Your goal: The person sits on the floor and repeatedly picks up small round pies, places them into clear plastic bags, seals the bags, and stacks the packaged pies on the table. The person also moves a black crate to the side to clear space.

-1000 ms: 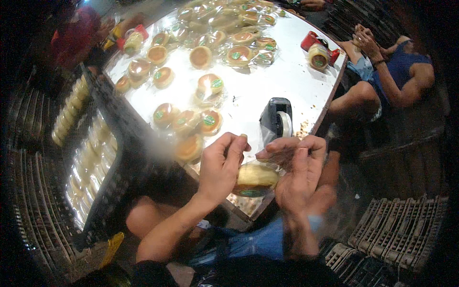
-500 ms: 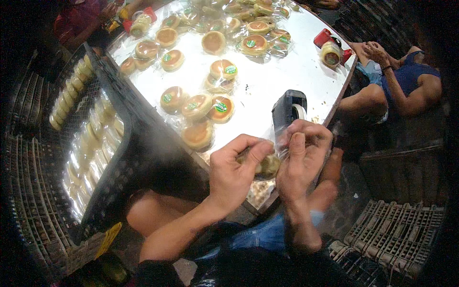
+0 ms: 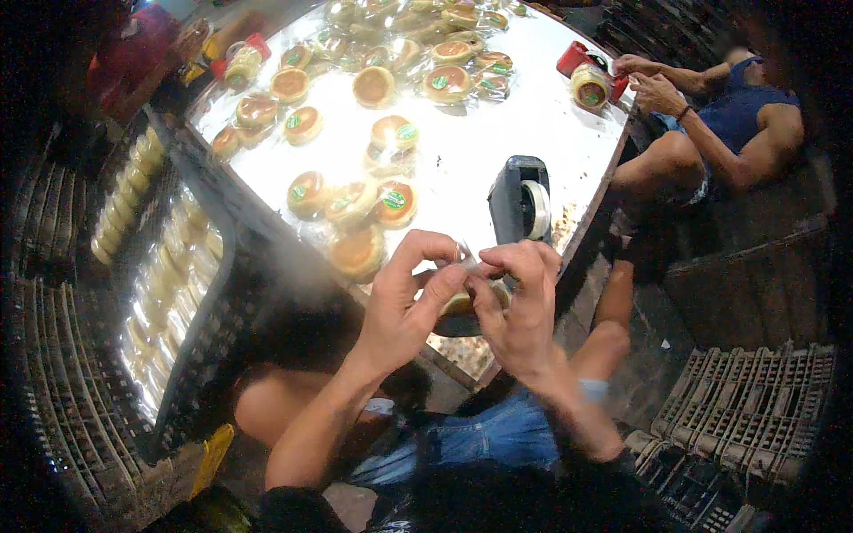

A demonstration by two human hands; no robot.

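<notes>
At the near corner of the white table (image 3: 471,195), my left hand (image 3: 400,306) pinches the gathered end of a clear plastic bag. Touching the same bag end, my right hand (image 3: 522,306) has its thumb and fingertips closed from the other side. A round bun (image 3: 457,305) shows partly below my fingers, mostly hidden by them. Just beyond my right hand stands a black tape dispenser (image 3: 508,202) with a pale roll. Left of my hands lie several wrapped round buns (image 3: 357,250), some bearing green labels.
A black crate (image 3: 233,258) with rows of wrapped buns leans at the left. More wrapped buns (image 3: 449,82) pile at the far side. A red tape dispenser (image 3: 590,89) sits by a co-worker (image 3: 755,115) at right. Slatted crates (image 3: 746,409) stand lower right.
My right hand has moved left and come together with my left hand at the bag's end. The tape dispenser now shows more fully. The co-worker's hands have moved toward the red dispenser.
</notes>
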